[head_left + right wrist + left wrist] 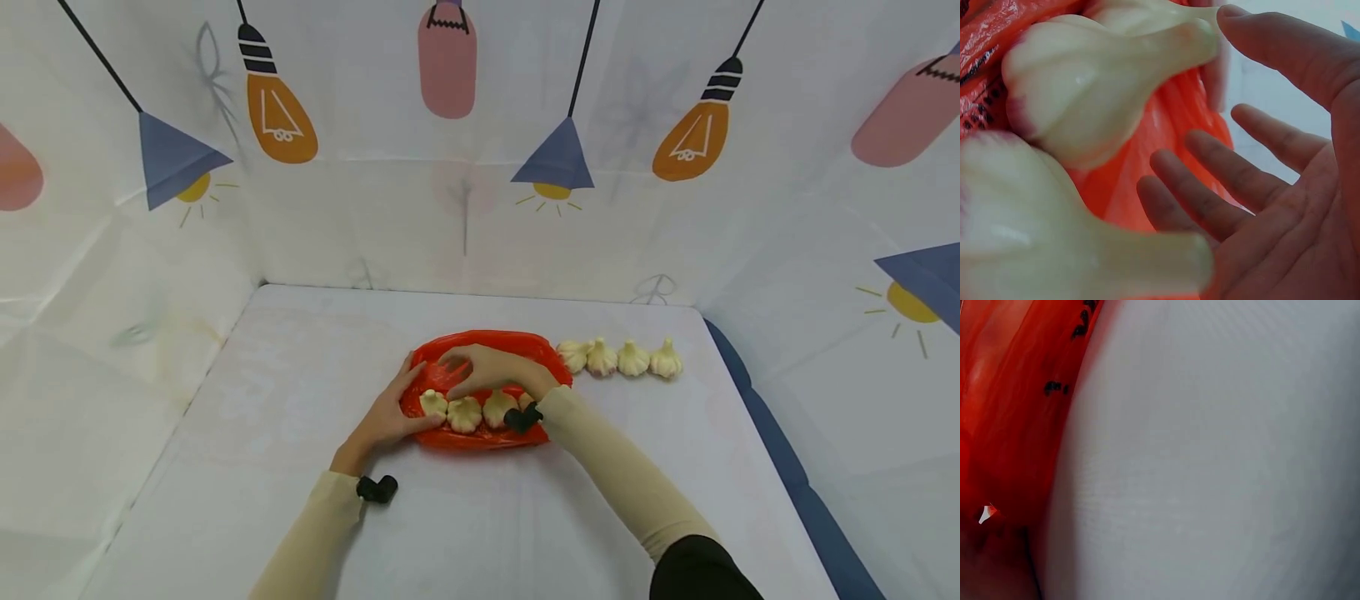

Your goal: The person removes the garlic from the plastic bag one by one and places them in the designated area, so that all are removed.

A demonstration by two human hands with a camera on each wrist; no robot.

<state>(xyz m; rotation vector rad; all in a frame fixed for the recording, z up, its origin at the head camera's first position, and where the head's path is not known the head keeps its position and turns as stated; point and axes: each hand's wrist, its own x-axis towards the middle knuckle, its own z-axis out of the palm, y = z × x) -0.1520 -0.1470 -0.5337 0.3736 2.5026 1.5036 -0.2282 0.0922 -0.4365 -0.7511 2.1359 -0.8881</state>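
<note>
A red plastic bag (480, 439) with black print lies spread on the white table. Along its near side sits a row of garlic bulbs (464, 414), stems pointing away from me. My left hand (387, 419) rests at the bag's left end, fingers along the edge and thumb stretched to the leftmost bulb. Over the middle of the bag reaches my right hand (487, 369), just beyond the row. In the right wrist view its fingers (1222, 162) are spread and loosely bent, thumb tip close to a garlic stem (1191, 47), palm holding nothing. The rightmost bulb is partly hidden by my right wrist.
Several more garlic bulbs (632, 359) stand in a line on the table (300, 350), just right of the bag. A patterned white curtain (480, 225) hangs behind and at both sides. A blue edge (765, 425) runs along the table's right side.
</note>
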